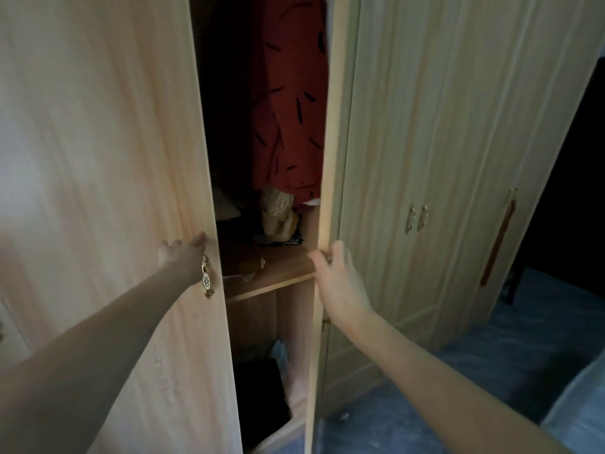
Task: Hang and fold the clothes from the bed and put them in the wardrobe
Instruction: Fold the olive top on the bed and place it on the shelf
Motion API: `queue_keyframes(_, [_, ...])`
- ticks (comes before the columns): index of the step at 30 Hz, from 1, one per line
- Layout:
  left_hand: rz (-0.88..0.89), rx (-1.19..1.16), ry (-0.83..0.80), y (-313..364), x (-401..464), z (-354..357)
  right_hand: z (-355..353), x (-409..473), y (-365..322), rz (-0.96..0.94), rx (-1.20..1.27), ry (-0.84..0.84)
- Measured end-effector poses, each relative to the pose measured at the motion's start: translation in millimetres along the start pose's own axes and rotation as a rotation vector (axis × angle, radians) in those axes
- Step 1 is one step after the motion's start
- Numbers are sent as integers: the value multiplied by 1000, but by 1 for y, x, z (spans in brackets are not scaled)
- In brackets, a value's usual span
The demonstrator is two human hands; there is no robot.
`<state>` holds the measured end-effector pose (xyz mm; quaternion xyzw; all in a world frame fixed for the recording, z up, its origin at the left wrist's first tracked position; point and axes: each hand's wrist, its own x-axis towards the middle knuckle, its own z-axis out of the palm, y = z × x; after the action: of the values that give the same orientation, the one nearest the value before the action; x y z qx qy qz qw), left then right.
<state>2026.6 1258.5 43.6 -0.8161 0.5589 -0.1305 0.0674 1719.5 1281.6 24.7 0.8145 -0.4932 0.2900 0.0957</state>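
A light wooden wardrobe stands in front of me with two doors partly open. My left hand (183, 257) grips the edge of the left door (114, 158) just above its gold handle (207, 281). My right hand (337, 276) holds the edge of the right door (330, 158). Through the gap a red garment with black marks (291, 109) hangs inside. Below it a wooden shelf (268, 273) carries crumpled beige clothes (278, 214). Dark clothes (262, 398) lie in the lower compartment.
More shut wardrobe doors (442, 142) with gold handles (416, 219) stand to the right. A brown strap (497, 244) hangs from the far handle. Blue carpet (474, 371) covers the floor, and a grey-blue edge (576, 411) shows at lower right.
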Motion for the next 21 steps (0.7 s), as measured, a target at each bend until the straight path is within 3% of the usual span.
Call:
queue_keyframes(2, [9,44,-6,4,-2,-6,8,8,-18,-38,79,47])
queue_keyframes(6, [9,97,7,-10,9,7,32,46,-46,81,422,67])
queue_keyframes(11, [-21,104,-15,-8,23,12,61,97,-64,-62,512,10])
queue_keyframes(16, [-4,163,62,-7,40,17,81,136,-47,-310,230,-17])
queue_keyframes(21, [103,291,226,-10,50,40,110,170,-46,-377,125,-81])
